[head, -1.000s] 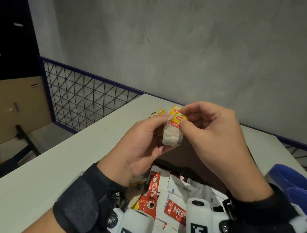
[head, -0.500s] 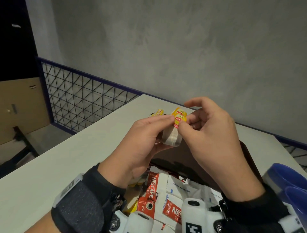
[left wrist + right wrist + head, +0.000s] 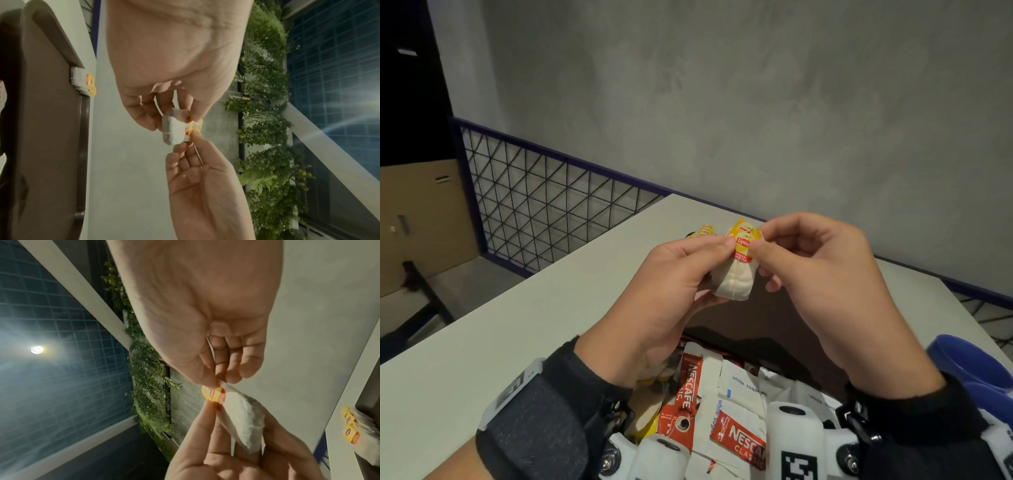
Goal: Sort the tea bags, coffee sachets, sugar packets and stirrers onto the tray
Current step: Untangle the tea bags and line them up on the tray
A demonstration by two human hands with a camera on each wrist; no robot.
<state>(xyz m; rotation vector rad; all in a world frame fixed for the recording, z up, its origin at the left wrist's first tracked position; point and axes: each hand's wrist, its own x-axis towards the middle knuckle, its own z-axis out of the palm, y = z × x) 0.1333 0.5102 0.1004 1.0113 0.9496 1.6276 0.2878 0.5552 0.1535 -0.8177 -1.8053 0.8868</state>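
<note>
Both hands hold one white tea bag (image 3: 734, 284) with a yellow and red tag (image 3: 743, 241) above the brown tray (image 3: 774, 325). My left hand (image 3: 722, 260) grips the bag's body (image 3: 171, 129) between thumb and fingers. My right hand (image 3: 756, 245) pinches the tag (image 3: 211, 394) at the top of the bag (image 3: 240, 415). In the left wrist view the right hand (image 3: 191, 139) comes up from below to the tag (image 3: 194, 128). More tea bags (image 3: 705, 229) lie at the tray's far corner (image 3: 80, 82). Red coffee sachets (image 3: 686, 390) and white sugar packets (image 3: 743, 380) lie heaped near me.
The tray sits on a pale table (image 3: 517, 325) that runs to a grey wall. A blue plastic object (image 3: 979, 370) lies at the right edge. A mesh railing (image 3: 544, 212) stands beyond the table's left side. No stirrers show.
The right fingers have shifted on the tag, which now stands upright above the bag with its label facing me. Both hands stay over the tray.
</note>
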